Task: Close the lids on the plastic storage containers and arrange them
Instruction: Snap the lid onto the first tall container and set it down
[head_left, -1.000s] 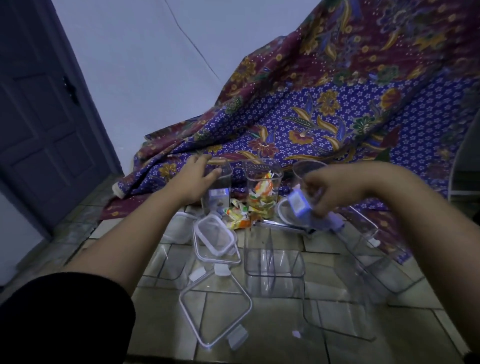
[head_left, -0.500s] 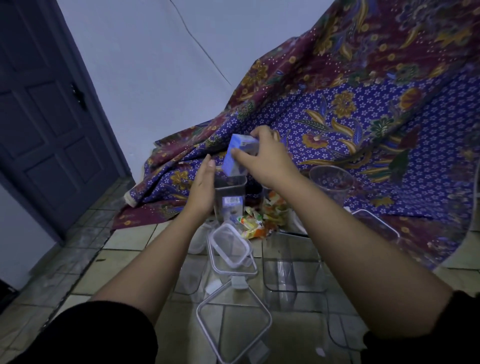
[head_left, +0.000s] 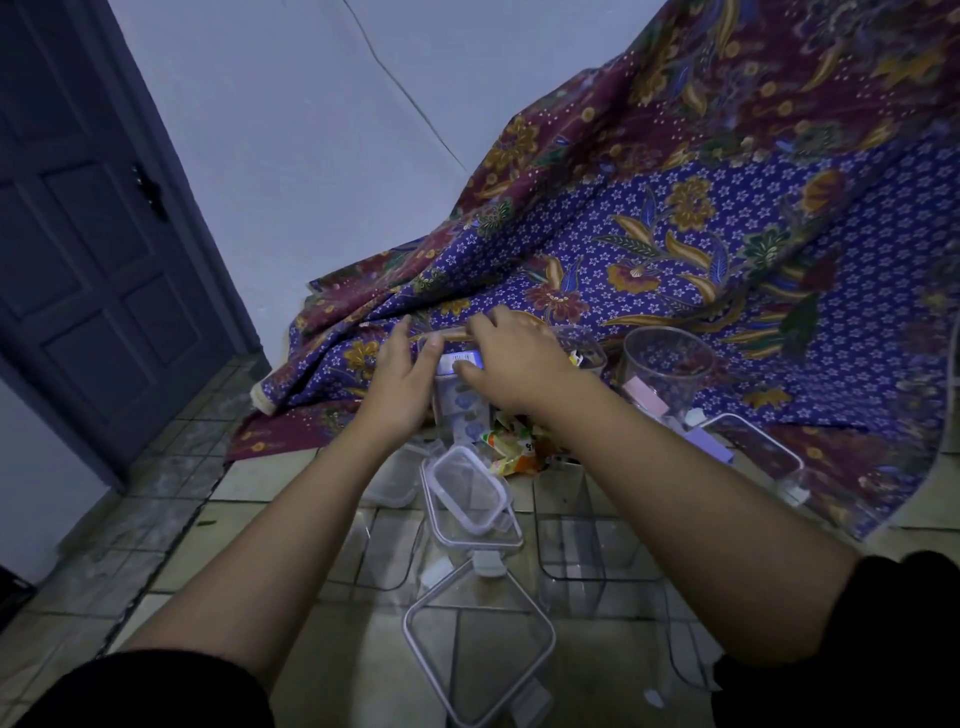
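A tall clear container (head_left: 464, 413) stands on the tiled floor at the edge of the patterned cloth. My right hand (head_left: 511, 364) lies over its lid (head_left: 460, 362), thumb on the lid's pale clip. My left hand (head_left: 402, 384) holds the container's left side, fingers curled round it. A round clear container (head_left: 667, 366) stands open to the right. Nearer me lie a small clear lid (head_left: 470, 491) on a square container (head_left: 470, 540), another open clear container (head_left: 587, 545), and a large square lid (head_left: 478, 644).
Snack packets (head_left: 514, 449) lie behind the small lid. A batik cloth (head_left: 701, 234) drapes over something at the back and right. A dark door (head_left: 88, 249) stands at the left. More lids (head_left: 748, 441) lie on the cloth at right.
My right hand brought the lid from the right, lifted it over the tall container and lowered it onto the top. My left hand stayed on the container's side.
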